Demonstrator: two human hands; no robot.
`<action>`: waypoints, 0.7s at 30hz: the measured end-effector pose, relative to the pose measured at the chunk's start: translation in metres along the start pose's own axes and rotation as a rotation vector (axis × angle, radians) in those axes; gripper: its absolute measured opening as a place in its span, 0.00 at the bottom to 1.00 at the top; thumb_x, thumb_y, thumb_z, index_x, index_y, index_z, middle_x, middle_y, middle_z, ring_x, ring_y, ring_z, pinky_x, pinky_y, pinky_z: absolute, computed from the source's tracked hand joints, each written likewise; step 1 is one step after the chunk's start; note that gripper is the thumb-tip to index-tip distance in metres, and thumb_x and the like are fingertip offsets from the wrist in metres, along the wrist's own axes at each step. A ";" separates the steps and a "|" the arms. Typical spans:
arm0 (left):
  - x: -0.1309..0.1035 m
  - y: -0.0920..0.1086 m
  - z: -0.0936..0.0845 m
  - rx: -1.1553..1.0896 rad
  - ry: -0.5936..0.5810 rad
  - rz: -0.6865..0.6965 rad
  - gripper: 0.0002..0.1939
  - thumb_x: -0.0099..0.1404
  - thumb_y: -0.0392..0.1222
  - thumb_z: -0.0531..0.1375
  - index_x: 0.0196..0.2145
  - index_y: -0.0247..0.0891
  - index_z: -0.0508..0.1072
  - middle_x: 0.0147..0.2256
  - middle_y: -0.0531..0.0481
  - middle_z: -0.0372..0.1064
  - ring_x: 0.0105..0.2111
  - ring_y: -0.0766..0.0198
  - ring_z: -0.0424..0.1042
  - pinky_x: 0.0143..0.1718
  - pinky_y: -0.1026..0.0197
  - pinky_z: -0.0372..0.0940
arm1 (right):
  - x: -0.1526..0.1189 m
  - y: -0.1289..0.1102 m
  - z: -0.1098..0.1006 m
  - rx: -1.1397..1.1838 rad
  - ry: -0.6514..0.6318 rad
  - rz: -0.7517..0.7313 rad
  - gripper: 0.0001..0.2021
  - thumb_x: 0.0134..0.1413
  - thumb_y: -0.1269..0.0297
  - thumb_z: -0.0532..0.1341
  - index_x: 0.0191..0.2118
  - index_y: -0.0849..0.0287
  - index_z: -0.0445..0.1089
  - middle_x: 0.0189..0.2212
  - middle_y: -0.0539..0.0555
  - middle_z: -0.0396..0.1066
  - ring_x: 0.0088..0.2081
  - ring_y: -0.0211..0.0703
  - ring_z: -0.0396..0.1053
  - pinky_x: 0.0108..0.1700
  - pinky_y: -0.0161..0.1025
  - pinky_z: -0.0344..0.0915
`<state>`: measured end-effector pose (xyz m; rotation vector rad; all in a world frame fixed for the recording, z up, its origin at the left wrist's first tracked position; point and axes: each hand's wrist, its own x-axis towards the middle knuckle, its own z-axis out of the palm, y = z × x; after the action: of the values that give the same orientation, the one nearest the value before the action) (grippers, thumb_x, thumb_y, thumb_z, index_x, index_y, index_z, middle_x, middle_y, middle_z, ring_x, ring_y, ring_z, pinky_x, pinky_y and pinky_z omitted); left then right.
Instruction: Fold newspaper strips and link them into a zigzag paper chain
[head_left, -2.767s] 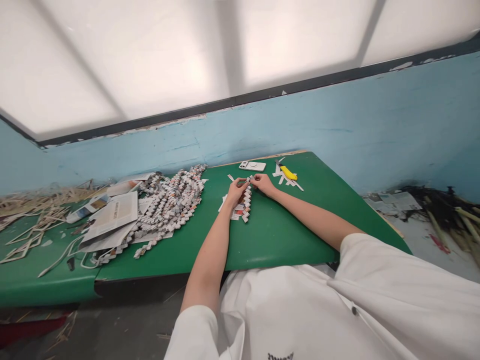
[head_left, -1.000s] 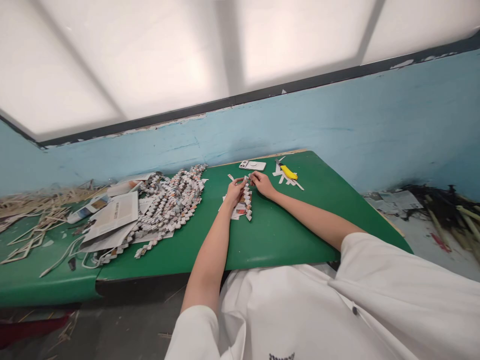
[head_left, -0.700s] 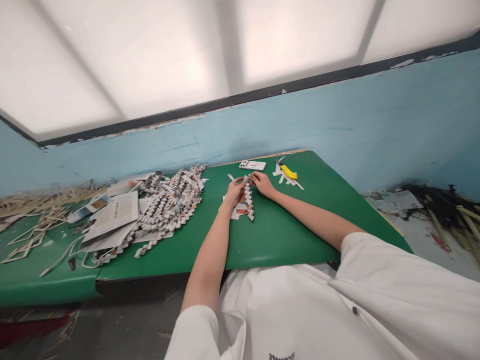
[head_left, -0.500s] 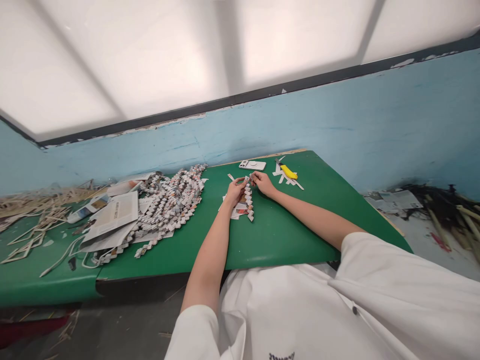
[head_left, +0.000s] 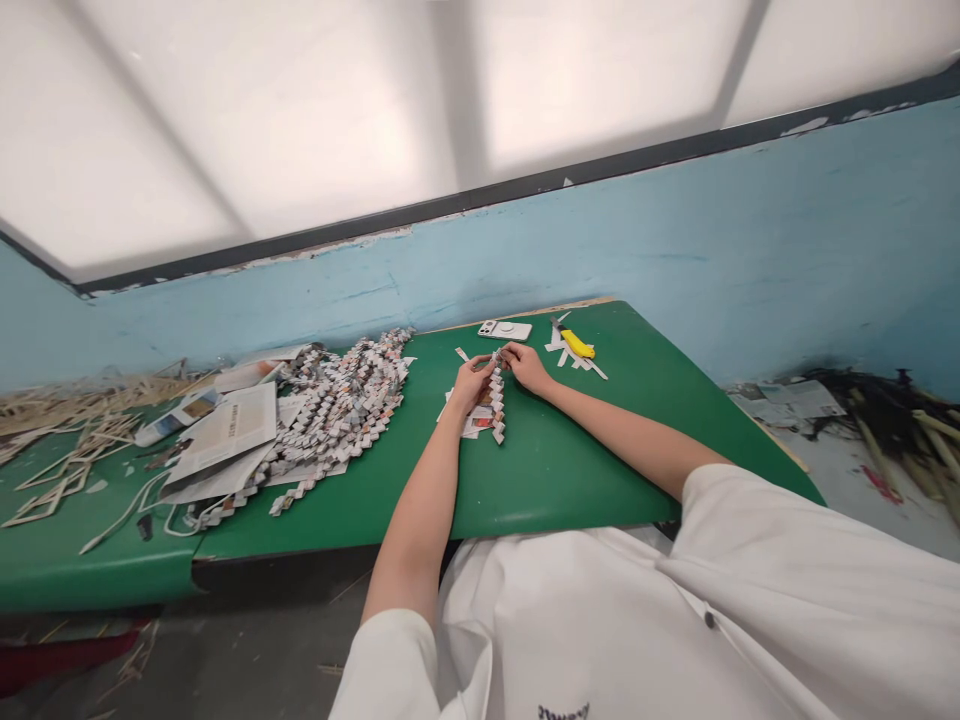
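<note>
A zigzag chain of folded paper (head_left: 497,405) hangs down between my hands over the green table. My left hand (head_left: 474,380) is closed on its upper end. My right hand (head_left: 525,366) pinches at the same end from the other side; its fingertips almost meet those of the left, and whether a separate strip is between them is too small to tell. Under and beside my left hand lie loose printed paper pieces (head_left: 474,425), partly hidden by it. One narrow paper strip (head_left: 461,353) sticks out just behind the left fingers.
A white phone (head_left: 505,330) lies by the table's back edge. Right of it, a yellow utility knife (head_left: 576,343) rests on paper strips. A heap of folded paper chains (head_left: 352,395), flat sheets (head_left: 229,435) and a white cable (head_left: 124,520) lie at left, beside thin wooden strips (head_left: 82,450).
The paper chain's lower end has swung slightly left. Both hands stay almost in place, the right fingertips shifting a little at the top of the chain.
</note>
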<state>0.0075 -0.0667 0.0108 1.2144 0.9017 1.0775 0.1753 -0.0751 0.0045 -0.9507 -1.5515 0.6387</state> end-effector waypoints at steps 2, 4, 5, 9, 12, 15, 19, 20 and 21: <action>-0.001 0.000 0.000 -0.019 -0.039 0.009 0.28 0.51 0.52 0.75 0.45 0.35 0.77 0.27 0.51 0.73 0.22 0.70 0.67 0.24 0.66 0.60 | -0.001 -0.001 0.001 -0.018 0.008 0.005 0.15 0.65 0.52 0.55 0.31 0.56 0.68 0.24 0.51 0.69 0.28 0.43 0.66 0.35 0.40 0.63; -0.001 0.000 0.000 -0.026 -0.045 0.008 0.27 0.51 0.52 0.75 0.44 0.35 0.76 0.26 0.53 0.72 0.20 0.72 0.63 0.22 0.67 0.58 | -0.001 -0.002 0.002 -0.030 0.017 0.013 0.15 0.65 0.52 0.55 0.33 0.56 0.68 0.24 0.51 0.70 0.28 0.44 0.66 0.36 0.40 0.64; -0.001 0.000 0.000 -0.029 -0.034 0.002 0.27 0.51 0.51 0.75 0.44 0.35 0.76 0.25 0.54 0.71 0.19 0.73 0.62 0.22 0.67 0.56 | -0.001 -0.002 0.003 -0.027 0.023 0.023 0.14 0.65 0.52 0.55 0.34 0.56 0.68 0.25 0.51 0.70 0.28 0.44 0.67 0.36 0.40 0.64; 0.001 0.000 -0.001 -0.091 0.008 -0.042 0.27 0.48 0.50 0.77 0.42 0.34 0.75 0.24 0.55 0.69 0.18 0.72 0.62 0.21 0.66 0.57 | -0.001 0.000 0.005 0.002 0.038 0.082 0.13 0.63 0.51 0.57 0.40 0.56 0.68 0.25 0.51 0.72 0.27 0.45 0.69 0.34 0.41 0.65; 0.002 0.001 -0.001 -0.139 0.018 -0.059 0.28 0.47 0.48 0.77 0.41 0.34 0.74 0.24 0.54 0.69 0.20 0.71 0.64 0.23 0.65 0.60 | -0.001 0.000 0.005 -0.032 0.043 0.087 0.13 0.62 0.51 0.58 0.38 0.57 0.68 0.28 0.54 0.74 0.29 0.46 0.71 0.35 0.42 0.66; 0.001 0.001 -0.001 -0.152 0.029 -0.053 0.27 0.47 0.48 0.78 0.40 0.35 0.73 0.23 0.55 0.68 0.20 0.70 0.65 0.24 0.65 0.62 | 0.000 -0.001 0.004 -0.112 0.069 0.067 0.13 0.60 0.52 0.59 0.35 0.57 0.69 0.32 0.55 0.76 0.33 0.47 0.72 0.38 0.42 0.66; 0.000 0.001 0.000 -0.143 0.026 -0.049 0.26 0.48 0.47 0.77 0.40 0.36 0.73 0.23 0.56 0.68 0.20 0.70 0.65 0.24 0.65 0.62 | 0.000 -0.002 0.003 -0.156 0.079 0.063 0.13 0.59 0.53 0.59 0.34 0.58 0.71 0.32 0.56 0.76 0.33 0.47 0.70 0.39 0.42 0.65; 0.000 0.001 0.000 -0.145 0.027 -0.046 0.25 0.48 0.47 0.77 0.39 0.36 0.73 0.24 0.55 0.68 0.20 0.71 0.65 0.24 0.65 0.62 | 0.000 -0.003 0.003 -0.154 0.081 0.063 0.13 0.58 0.52 0.60 0.34 0.58 0.71 0.31 0.56 0.76 0.33 0.47 0.70 0.39 0.42 0.65; 0.000 0.001 0.000 -0.149 0.028 -0.043 0.25 0.48 0.47 0.77 0.39 0.36 0.73 0.24 0.55 0.68 0.20 0.71 0.65 0.24 0.65 0.62 | 0.000 -0.003 0.003 -0.149 0.083 0.064 0.13 0.58 0.52 0.60 0.33 0.58 0.71 0.31 0.56 0.76 0.33 0.47 0.69 0.38 0.42 0.65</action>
<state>0.0077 -0.0671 0.0115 1.0550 0.8496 1.1098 0.1718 -0.0760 0.0064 -1.1286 -1.5161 0.5266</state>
